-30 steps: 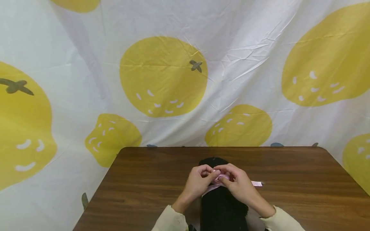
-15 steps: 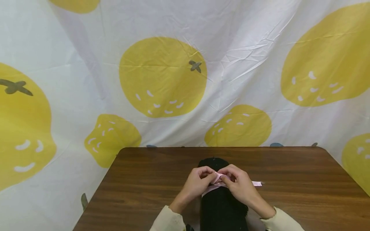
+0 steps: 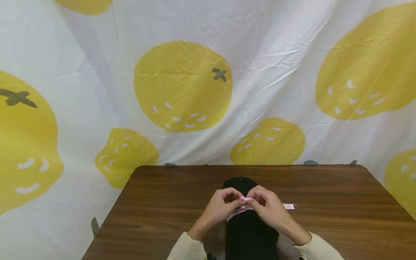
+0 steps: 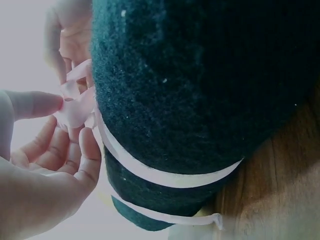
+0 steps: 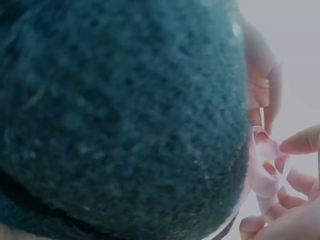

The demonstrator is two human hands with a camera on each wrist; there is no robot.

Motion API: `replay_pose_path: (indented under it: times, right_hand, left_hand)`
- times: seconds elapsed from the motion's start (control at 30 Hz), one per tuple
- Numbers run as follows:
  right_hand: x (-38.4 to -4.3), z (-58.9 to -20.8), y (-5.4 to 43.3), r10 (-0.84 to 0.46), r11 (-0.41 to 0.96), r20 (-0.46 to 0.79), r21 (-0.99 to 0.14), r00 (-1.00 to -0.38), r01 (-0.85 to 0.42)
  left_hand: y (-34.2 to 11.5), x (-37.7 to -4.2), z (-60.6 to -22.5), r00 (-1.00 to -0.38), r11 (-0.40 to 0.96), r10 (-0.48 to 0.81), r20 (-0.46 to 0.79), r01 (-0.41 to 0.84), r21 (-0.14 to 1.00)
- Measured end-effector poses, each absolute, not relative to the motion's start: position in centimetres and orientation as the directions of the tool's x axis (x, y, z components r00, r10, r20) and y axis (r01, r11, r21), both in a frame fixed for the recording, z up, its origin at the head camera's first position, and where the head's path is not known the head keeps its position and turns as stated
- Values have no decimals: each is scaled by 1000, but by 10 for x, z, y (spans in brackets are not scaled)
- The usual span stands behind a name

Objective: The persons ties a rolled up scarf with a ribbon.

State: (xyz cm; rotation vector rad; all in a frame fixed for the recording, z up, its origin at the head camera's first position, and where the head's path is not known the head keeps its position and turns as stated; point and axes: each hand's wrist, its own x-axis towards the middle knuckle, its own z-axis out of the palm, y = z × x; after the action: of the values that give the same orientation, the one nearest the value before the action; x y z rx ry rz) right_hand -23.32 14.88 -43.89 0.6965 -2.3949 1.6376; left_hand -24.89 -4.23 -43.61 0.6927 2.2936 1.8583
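Observation:
A thick roll of black fuzzy cloth (image 3: 251, 234) lies lengthwise on the table, pointing away from me. Pink satin ribbon (image 4: 167, 176) wraps round it as a band. On top of the roll, both hands work close together at the ribbon. My left hand (image 3: 217, 206) pinches a ribbon loop (image 4: 76, 111) between thumb and fingers. From the other side, my right hand (image 3: 270, 210) pinches the ribbon with thumb and forefinger. In the right wrist view the looped ribbon (image 5: 264, 170) bunches beside the roll's surface; the crossing itself is partly hidden by fingers.
One ribbon end (image 3: 288, 206) with a frayed tip sticks out to the right; another ribbon tail (image 4: 190, 220) hangs over the roll's far part. The brown wood-grain table (image 3: 169, 202) reaches to a white curtain (image 3: 195, 21) printed with yellow fruit.
The fingertips have shifted slightly at the knot area, and the left hand has drawn a little to the left. The bunched ribbon between them shows more. The roll stays put.

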Motion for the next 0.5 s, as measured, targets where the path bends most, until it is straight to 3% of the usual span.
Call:
replay_pose_path:
  times: [0.13,0.33,0.5]
  right_hand:
    - [-235,-435,153,-418,135,309,-909,-854,-394]
    - [-236,-429,158,-521,-80,154,-988,-840,-132]
    - [-240,-435,161,-550,-151,188,-981,-813,-125]
  left_hand:
    - [-43,-250,-438,-891,140,407,202,280,950]
    - [-42,-252,-441,-886,126,414,210,284,950]
    - [-41,-252,-441,-886,133,411,217,293,947]
